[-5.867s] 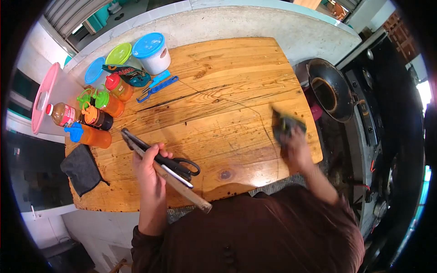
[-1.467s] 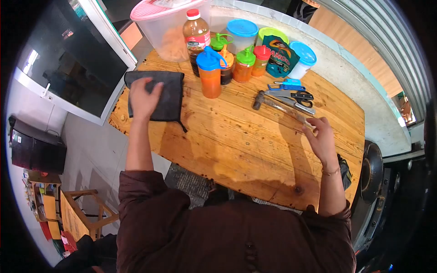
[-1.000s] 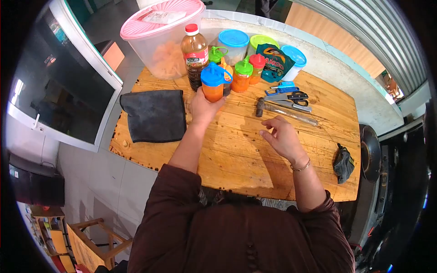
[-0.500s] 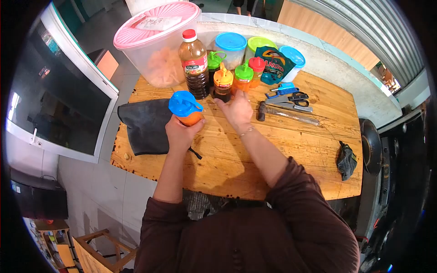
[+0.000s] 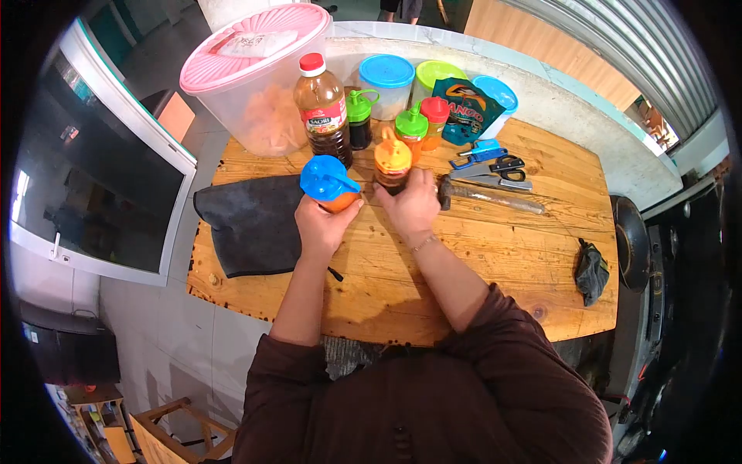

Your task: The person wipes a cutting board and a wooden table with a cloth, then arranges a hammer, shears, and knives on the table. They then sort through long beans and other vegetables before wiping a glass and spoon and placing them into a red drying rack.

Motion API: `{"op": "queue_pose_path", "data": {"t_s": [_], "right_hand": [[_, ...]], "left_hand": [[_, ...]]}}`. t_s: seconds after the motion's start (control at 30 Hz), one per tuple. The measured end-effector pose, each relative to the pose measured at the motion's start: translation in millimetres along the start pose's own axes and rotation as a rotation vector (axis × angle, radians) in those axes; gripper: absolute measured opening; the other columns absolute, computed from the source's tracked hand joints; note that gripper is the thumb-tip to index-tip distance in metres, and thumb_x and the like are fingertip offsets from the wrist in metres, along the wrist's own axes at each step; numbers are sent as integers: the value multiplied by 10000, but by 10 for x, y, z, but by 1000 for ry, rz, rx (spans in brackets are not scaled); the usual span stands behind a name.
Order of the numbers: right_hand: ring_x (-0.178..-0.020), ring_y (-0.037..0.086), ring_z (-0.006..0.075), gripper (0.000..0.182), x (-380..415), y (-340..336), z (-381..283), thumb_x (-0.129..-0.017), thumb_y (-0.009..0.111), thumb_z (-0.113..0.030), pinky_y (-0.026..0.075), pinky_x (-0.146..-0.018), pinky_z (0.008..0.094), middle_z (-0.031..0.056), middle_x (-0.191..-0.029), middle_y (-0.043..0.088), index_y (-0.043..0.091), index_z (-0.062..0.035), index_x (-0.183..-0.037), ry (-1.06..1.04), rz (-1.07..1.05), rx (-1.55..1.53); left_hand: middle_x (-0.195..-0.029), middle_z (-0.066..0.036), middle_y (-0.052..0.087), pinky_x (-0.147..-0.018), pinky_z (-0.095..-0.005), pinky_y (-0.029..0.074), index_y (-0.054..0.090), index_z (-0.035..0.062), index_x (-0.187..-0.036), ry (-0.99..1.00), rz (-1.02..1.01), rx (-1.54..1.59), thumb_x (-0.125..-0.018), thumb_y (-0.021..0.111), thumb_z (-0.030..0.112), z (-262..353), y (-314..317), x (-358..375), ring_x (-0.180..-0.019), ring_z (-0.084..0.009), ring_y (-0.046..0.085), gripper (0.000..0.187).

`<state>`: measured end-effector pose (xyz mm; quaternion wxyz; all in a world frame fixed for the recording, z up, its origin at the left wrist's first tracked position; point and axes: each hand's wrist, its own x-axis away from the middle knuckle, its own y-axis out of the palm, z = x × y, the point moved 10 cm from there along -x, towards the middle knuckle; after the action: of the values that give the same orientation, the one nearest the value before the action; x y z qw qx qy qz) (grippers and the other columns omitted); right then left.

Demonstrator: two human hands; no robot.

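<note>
Left hand [image 5: 318,230] and right hand [image 5: 413,207] both curled in a grip

Near the centre of the frame the two hands sit close together but apart, the right slightly higher. The left forearm [image 5: 303,301] rises nearly upright from lower centre, its thumb [image 5: 352,211] angled up toward the right. The right forearm [image 5: 454,280] slants in from lower right; its thumb [image 5: 382,196] lies at left, opposite the fingers [image 5: 422,179].
</note>
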<state>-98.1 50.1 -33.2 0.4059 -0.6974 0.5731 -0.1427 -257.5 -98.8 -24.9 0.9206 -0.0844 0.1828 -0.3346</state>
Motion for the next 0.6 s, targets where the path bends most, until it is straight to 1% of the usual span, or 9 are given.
{"op": "queue_pose_path", "data": {"t_s": [0.1,0.2,0.23,0.33,0.37,0.4,0.47,0.57,0.6], "right_hand": [[-974,626,357,617,30,-197,191,-680,863,-386,543,-780,467,155,-1114,534,538,-34,-1070,-15,60,24],[-962,634,397,635,-19,-221,302,-728,836,-329,543,-786,484,180,-1172,502,495,-26,-1169,83,4,-1],[-963,633,411,640,-44,-251,318,-743,823,-296,542,-792,490,191,-1193,491,472,-25,-1204,88,31,-11],[-970,630,445,661,-108,-303,387,-776,789,-204,540,-809,504,217,-1244,465,415,-24,-1291,110,88,-51],[-974,627,453,669,-142,-331,434,-779,782,-178,540,-815,507,222,-1254,461,402,-25,-1308,117,94,-67],[-979,624,460,678,-182,-360,470,-781,775,-152,540,-820,510,228,-1265,457,390,-27,-1325,124,102,-84],[-999,625,448,661,-256,-354,535,-763,780,-120,538,-844,505,226,-1266,474,418,-34,-1309,183,55,-62],[-1021,621,444,649,-330,-340,583,-754,789,-119,534,-867,499,230,-1262,490,437,-32,-1293,206,8,-57],[-1027,619,444,641,-344,-337,587,-752,792,-120,532,-873,496,233,-1258,496,444,-28,-1283,206,7,-59]], "left_hand": [[-1104,-97,680,-852,-325,552,653,15,-1075,27,40,149,-688,899,89,-82,136,-98,-980,-177,672,464],[-1144,-111,637,-854,-348,546,648,39,-1103,154,38,-99,-658,913,97,110,320,-177,-1019,-207,648,521],[-1105,-125,602,-865,-377,520,630,40,-1147,182,57,-182,-647,918,140,128,390,-189,-1010,-254,616,586],[-1072,-161,547,-907,-446,470,585,12,-1187,169,85,-214,-621,917,184,121,608,-271,-1005,-355,559,678],[-1108,-180,533,-907,-448,470,554,2,-1235,172,69,-239,-637,908,186,112,669,-308,-1021,-363,554,719],[-1107,-179,533,-908,-447,470,550,2,-1240,164,77,-237,-641,906,185,108,698,-329,-1024,-364,553,721],[-1104,-178,533,-911,-446,469,543,0,-1250,149,91,-231,-649,903,184,103,750,-356,-1029,-365,553,724],[-1103,-184,548,-907,-455,469,529,11,-1274,202,155,-205,-665,901,243,90,770,-354,-1034,-378,557,750],[-1103,-186,555,-905,-461,468,525,12,-1278,165,170,-286,-668,899,269,117,768,-360,-1035,-382,559,760]]}}
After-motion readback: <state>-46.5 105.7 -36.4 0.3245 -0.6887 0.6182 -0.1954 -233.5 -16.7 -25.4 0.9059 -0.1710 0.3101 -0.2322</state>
